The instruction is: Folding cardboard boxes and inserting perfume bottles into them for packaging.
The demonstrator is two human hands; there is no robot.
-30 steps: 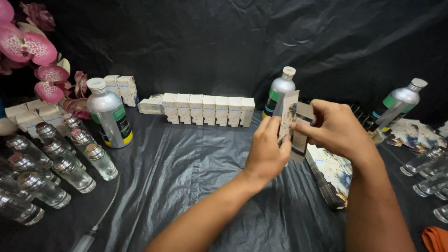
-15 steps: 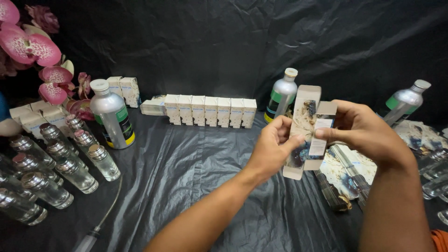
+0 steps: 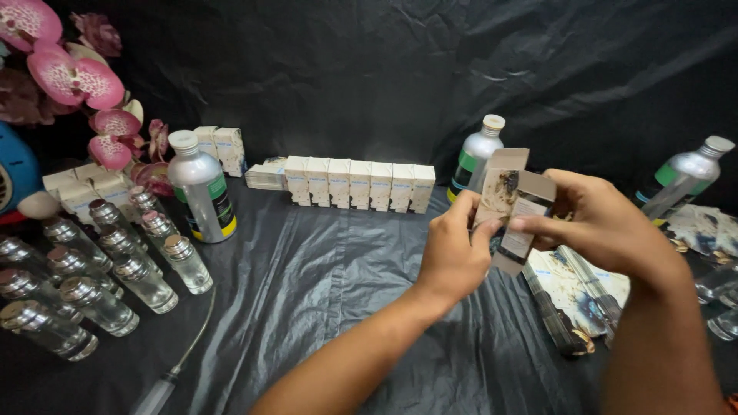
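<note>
Your left hand [image 3: 453, 257] and right hand [image 3: 607, 223] both grip the small carton [image 3: 509, 211], centre-right; since a second ago it's opened from flat into shape.

— How many of the small cream cardboard cartons [image 3: 359, 184] stand in the back row?
— Seven, side by side. Two more like them [image 3: 221, 147] stand behind the left metal bottle.
— And the tall silver metal bottles with green labels?
— Three: one at left [image 3: 201, 187], one at centre [image 3: 477, 156], one leaning at right [image 3: 684, 178].
— The small clear glass vials with silver caps [image 3: 115, 265]?
— About eleven at left; the exact count is hard to tell
</note>
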